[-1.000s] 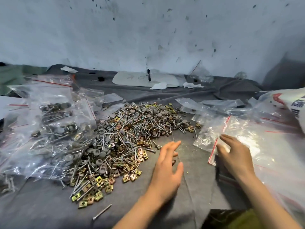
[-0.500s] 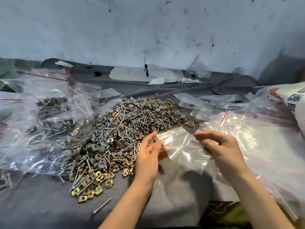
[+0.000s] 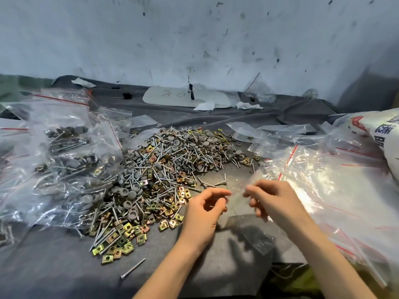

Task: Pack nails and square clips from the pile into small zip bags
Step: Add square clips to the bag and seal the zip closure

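Observation:
A big pile (image 3: 164,175) of nails, grey caps and yellowish square clips lies on the grey cloth. Just right of it, both hands hold one small clear zip bag (image 3: 237,203) by its top edge. My left hand (image 3: 205,212) pinches the bag's left side with thumb and fingertips. My right hand (image 3: 274,201) pinches its right side. The bag hangs between them, looks empty, and is blurred. A single nail (image 3: 132,269) lies alone on the cloth near the front.
Filled zip bags (image 3: 62,160) are heaped at the left. A stack of empty zip bags (image 3: 328,182) with red strips spreads at the right, beside a white printed sack (image 3: 386,134). A white board (image 3: 185,98) and paper scraps lie by the wall.
My right hand picked a small bag from the right stack and brought it to the middle. My left hand took hold of its other side. Both hands now pinch its top edge close together.

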{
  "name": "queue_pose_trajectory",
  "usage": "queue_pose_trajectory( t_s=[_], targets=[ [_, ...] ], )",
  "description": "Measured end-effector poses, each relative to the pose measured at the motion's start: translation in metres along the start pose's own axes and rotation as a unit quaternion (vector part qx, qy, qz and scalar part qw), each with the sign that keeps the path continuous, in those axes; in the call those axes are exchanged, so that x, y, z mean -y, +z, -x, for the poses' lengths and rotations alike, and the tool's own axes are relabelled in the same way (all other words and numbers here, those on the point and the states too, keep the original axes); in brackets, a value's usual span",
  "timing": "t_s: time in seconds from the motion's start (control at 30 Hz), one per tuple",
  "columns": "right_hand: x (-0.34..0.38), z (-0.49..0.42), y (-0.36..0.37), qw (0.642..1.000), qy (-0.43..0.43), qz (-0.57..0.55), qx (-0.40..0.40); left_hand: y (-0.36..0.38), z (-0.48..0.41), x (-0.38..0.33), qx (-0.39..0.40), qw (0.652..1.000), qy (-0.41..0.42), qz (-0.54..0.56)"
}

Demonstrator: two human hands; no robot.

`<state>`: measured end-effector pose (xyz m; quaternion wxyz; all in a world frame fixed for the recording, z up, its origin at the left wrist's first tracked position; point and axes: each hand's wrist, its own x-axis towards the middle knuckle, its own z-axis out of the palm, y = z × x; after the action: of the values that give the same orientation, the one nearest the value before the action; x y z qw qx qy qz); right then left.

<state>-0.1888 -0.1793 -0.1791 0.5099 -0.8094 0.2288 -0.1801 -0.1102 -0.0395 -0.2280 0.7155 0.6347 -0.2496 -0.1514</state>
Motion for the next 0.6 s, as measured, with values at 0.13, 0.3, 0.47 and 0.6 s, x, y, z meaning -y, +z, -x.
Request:
queue_pose_trajectory(
  t_s=[0.13,0.3,0.47,0.6],
  targets=[
    [-0.005,0.001,0.020,0.998,0.045,-0.034,-0.029,0.001,0.003,0.000,0.018,0.997,0.038,-0.068],
    [-0.008,0.001,0.023,0.993,0.089,-0.077,-0.024,0.000,0.001,0.003,0.022,0.991,0.060,-0.118],
    [-0.012,0.001,0.018,0.990,0.101,-0.096,-0.002,0.002,0.003,0.005,0.039,0.990,0.070,-0.118],
    [-0.014,0.004,0.023,0.987,0.085,-0.138,0.007,0.002,0.002,0.005,0.049,0.994,0.046,-0.082]
  ],
)
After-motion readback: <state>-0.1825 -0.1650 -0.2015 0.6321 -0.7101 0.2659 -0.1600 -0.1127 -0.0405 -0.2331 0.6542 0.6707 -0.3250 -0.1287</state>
